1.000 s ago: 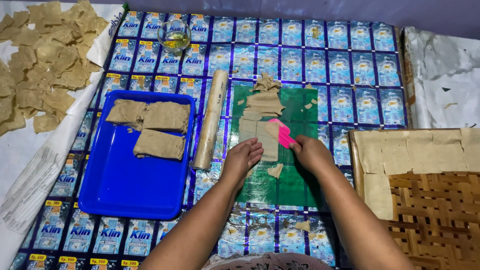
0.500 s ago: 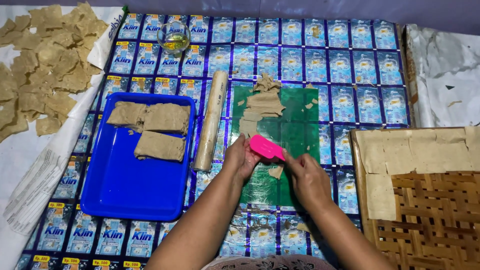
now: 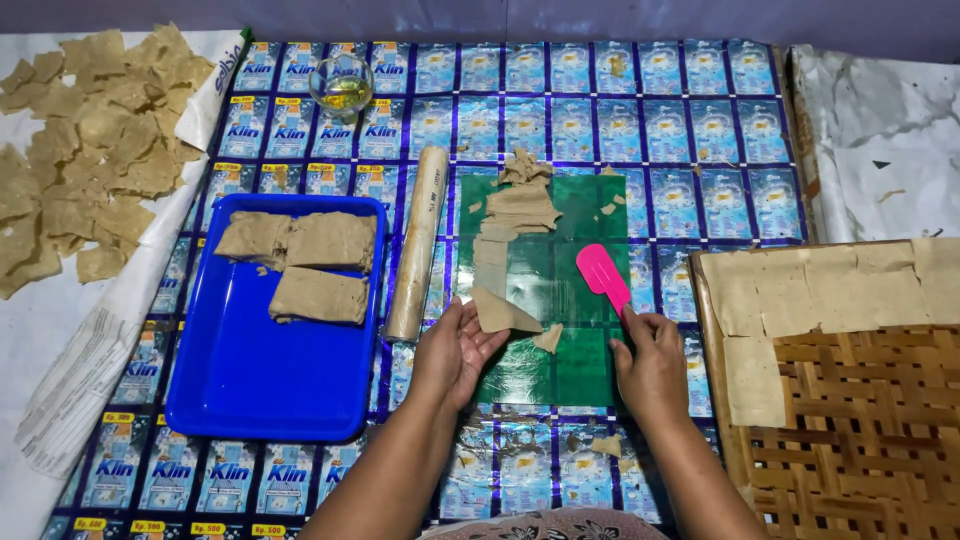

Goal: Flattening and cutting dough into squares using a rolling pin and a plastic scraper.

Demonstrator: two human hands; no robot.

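1. The thin dough strip point(image 3: 497, 255) lies on the left part of the green sheet point(image 3: 575, 300), running from a crumpled heap at the sheet's far edge down to a lifted triangular end at the near left.
2. The left hand point(image 3: 455, 350) sits at the sheet's near-left edge; its fingers are partly spread and cupped under that loose end, thumb touching it.
3. The right hand point(image 3: 650, 365) rests on the sheet's near-right edge, fingers curled round the handle of a pink scraper point(image 3: 603, 275) whose blade points away, over the sheet's right half and apart from the strip.
4. Judging by this, the step in hand is peeling the strip off the sheet; the next move seems to call for a slow, low pull, since dough this thin could tear.
5. Left of the sheet lies a wooden rolling pin point(image 3: 418, 245); further left a blue tray point(image 3: 265, 385) holds dough slabs point(image 3: 300, 265); right of the sheet stands a woven bamboo rack point(image 3: 860, 430) bearing flat sheets.
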